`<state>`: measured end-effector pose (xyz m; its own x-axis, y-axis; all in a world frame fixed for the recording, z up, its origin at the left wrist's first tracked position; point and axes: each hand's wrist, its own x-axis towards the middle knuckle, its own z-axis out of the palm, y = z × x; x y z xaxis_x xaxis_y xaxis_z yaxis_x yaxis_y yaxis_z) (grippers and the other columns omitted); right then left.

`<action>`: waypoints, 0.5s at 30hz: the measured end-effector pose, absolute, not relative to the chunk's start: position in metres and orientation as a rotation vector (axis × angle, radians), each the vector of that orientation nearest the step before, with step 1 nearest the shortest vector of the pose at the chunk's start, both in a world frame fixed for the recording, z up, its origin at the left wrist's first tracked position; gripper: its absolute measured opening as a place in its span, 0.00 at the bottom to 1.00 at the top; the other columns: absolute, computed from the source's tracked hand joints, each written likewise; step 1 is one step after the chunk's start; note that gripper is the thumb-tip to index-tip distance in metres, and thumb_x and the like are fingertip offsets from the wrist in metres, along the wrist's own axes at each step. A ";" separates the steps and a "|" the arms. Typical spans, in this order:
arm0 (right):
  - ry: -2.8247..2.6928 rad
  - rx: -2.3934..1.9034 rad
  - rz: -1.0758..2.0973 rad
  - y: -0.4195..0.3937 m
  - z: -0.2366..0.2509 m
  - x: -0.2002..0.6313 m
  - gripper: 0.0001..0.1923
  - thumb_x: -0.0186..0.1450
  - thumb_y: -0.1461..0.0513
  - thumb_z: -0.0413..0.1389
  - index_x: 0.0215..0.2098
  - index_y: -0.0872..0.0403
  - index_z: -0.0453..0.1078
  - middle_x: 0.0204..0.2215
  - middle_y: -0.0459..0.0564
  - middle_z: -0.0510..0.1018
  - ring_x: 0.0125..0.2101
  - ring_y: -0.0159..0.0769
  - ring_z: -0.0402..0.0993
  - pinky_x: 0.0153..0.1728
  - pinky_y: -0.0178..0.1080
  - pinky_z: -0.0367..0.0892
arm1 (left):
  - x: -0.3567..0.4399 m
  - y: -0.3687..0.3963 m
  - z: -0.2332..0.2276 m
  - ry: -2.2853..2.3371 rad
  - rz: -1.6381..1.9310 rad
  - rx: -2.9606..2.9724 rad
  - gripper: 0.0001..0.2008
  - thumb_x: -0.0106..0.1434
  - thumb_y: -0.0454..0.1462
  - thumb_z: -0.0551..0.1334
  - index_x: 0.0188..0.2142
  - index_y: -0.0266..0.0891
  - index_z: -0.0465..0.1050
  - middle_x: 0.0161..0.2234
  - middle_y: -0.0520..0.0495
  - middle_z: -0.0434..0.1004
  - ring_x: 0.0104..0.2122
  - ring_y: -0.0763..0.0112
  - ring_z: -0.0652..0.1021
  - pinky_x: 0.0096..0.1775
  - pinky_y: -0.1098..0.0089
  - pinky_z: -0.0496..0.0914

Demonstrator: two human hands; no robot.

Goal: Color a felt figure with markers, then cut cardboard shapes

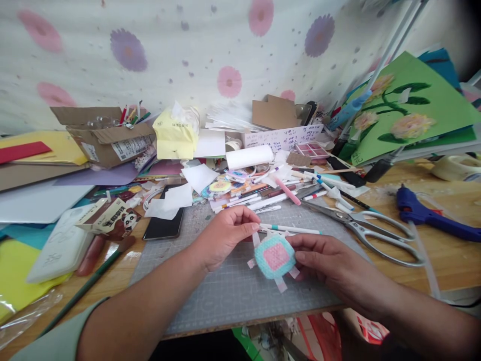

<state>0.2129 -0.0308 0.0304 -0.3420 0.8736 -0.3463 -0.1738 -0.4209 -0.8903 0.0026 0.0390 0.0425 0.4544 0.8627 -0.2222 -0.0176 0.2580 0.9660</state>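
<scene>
Reaching in from seven and five o'clock, left hand (221, 235) pinches a tab while right hand (330, 263) cups the crocheted square (274, 256), teal with pink centre, over the grey cutting mat (210, 296). Scissors (361, 228) lie at two o'clock; beyond, a floral curtain (158, 45).

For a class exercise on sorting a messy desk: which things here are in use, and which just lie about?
In use: left hand, right hand, blue-and-pink woven square, grey cutting mat.
Lying about: scissors, blue glue gun, phone, white pen, tissue pack.
</scene>
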 end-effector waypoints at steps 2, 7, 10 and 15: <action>-1.041 -1.154 1.830 -0.031 0.030 0.213 0.11 0.61 0.61 0.60 0.43 0.52 0.78 0.33 0.46 0.79 0.30 0.30 0.70 0.32 0.33 0.64 | 0.003 0.039 0.043 0.917 0.746 1.166 0.08 0.53 0.34 0.68 0.31 0.36 0.71 0.27 0.55 0.72 0.28 0.78 0.71 0.34 0.74 0.65; -1.109 -1.231 1.801 -0.029 0.035 0.212 0.11 0.60 0.58 0.61 0.40 0.53 0.77 0.27 0.44 0.77 0.26 0.29 0.67 0.31 0.34 0.63 | 0.003 0.040 0.046 0.899 0.740 1.140 0.09 0.51 0.34 0.68 0.31 0.36 0.70 0.25 0.54 0.72 0.26 0.77 0.70 0.30 0.74 0.62; -1.155 -1.258 1.786 -0.028 0.038 0.210 0.12 0.59 0.56 0.61 0.39 0.53 0.77 0.26 0.43 0.76 0.26 0.30 0.67 0.32 0.35 0.62 | 0.002 0.039 0.048 0.872 0.715 1.108 0.10 0.51 0.35 0.68 0.32 0.36 0.69 0.24 0.52 0.74 0.25 0.76 0.70 0.28 0.74 0.60; -1.178 -1.276 1.782 -0.029 0.038 0.209 0.13 0.59 0.55 0.61 0.39 0.53 0.77 0.28 0.45 0.77 0.27 0.32 0.68 0.33 0.36 0.63 | 0.000 0.038 0.050 0.829 0.673 1.073 0.13 0.53 0.39 0.67 0.34 0.37 0.67 0.25 0.51 0.74 0.21 0.79 0.65 0.26 0.74 0.56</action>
<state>0.2091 -0.0288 0.0379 -0.3221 0.8710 -0.3710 -0.0001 -0.3919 -0.9200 0.0005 0.0377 0.0499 0.5303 0.8103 -0.2494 -0.0777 0.3394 0.9374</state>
